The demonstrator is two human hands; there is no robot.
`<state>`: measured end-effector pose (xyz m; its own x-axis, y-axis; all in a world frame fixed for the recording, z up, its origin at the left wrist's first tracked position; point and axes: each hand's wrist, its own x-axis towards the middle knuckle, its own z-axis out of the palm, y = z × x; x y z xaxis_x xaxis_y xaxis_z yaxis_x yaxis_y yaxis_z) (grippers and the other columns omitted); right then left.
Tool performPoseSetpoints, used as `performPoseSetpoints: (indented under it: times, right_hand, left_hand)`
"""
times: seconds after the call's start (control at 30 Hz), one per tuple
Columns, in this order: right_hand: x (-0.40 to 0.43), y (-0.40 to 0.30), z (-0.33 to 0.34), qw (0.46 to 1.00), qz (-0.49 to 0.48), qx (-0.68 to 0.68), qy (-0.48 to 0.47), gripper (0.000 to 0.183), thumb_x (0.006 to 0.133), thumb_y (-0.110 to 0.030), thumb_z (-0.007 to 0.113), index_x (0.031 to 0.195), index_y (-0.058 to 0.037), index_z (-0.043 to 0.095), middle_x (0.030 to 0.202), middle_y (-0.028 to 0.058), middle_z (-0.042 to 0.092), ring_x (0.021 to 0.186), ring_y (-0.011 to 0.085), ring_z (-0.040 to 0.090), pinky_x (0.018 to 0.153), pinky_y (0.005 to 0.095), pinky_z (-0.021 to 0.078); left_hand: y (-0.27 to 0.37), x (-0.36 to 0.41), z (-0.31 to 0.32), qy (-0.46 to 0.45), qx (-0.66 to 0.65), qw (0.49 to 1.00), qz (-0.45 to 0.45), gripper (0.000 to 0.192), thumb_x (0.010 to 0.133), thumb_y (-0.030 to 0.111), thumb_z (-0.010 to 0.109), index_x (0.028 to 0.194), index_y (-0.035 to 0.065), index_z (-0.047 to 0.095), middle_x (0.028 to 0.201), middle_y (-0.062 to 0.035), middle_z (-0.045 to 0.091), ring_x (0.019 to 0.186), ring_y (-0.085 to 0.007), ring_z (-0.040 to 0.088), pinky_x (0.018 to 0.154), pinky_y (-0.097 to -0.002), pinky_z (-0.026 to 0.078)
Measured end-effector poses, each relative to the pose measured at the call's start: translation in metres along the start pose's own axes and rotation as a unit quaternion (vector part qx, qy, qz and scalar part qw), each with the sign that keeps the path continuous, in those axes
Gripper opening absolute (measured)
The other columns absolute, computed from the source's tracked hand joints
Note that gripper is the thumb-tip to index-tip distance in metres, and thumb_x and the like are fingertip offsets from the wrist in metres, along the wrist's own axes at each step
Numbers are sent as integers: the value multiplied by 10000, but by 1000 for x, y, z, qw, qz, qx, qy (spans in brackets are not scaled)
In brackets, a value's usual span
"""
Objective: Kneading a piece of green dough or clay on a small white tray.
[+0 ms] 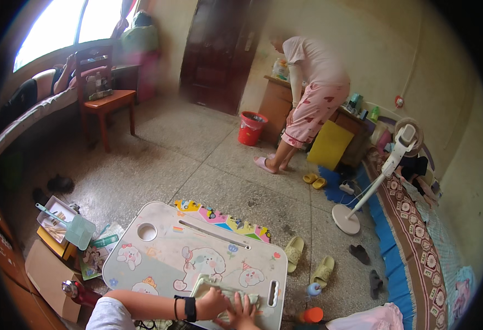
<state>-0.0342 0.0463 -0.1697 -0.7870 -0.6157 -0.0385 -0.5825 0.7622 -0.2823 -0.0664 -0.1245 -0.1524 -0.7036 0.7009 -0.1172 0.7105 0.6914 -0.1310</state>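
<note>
A pale green cloth [208, 284] lies bunched and folded on a small lap table [163, 264] printed with cartoon dogs. My left hand [212, 304], with a black band on its wrist, has its fingers curled on the cloth. Beside it, my right hand [241, 312] presses down on the cloth with fingers spread. The two hands are close together near the table's front edge. A round cup recess [147, 232], a long slot [214, 234] and a handle cutout [273, 293] are visible in the tabletop.
A person [315, 90] in pink bends over a wooden cabinet [272, 101]. Green slippers [322, 271] and a blue-capped bottle [314, 289] are right of the table. At left stand a cardboard box [51, 276] and red flask [80, 293]; farther right, a white fan [369, 194] beside a bed [410, 231].
</note>
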Motion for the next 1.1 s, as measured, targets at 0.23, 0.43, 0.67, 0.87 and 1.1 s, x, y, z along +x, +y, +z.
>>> performPoseSetpoints:
  times: [0.23,0.43,0.67,0.87,1.1]
  right_hand:
    - [-12,-6,-16,997,9,66,-35,892,787,-662,445,1451,-129,179,1487,186,139,1354,417,70,984,691,39]
    - [29,34,10,1000,15,-14,9,818,714,-699,524,1361,-224,367,1475,170,129,1334,437,81,948,708,141]
    - [100,76,6,993,61,-98,-8,880,706,-647,585,1417,-239,265,1502,156,46,1360,427,16,983,676,163]
    - [148,81,-25,990,110,-59,-57,878,726,-616,581,1432,-243,218,1504,143,-9,1347,449,2,996,668,120]
    - [147,82,-17,991,106,-87,-3,857,718,-638,574,1392,-181,310,1493,175,51,1334,464,60,963,687,184]
  left_hand:
    - [9,3,6,-29,28,999,10,230,751,221,596,977,194,633,803,-16,635,758,-197,627,630,-341,451]
    - [-17,29,-13,-37,-62,997,10,381,626,428,711,960,251,661,817,-27,648,769,-222,636,638,-372,470]
    - [-68,83,-36,-74,-37,996,-30,296,710,443,557,855,210,668,769,-24,651,730,-214,643,621,-390,420]
    - [-109,110,-34,-41,-53,993,-94,234,649,250,651,878,278,685,781,6,647,768,-199,645,649,-341,449]
    - [-115,114,-18,19,-65,993,-97,128,677,182,601,775,201,682,764,-34,648,757,-236,644,625,-348,471]
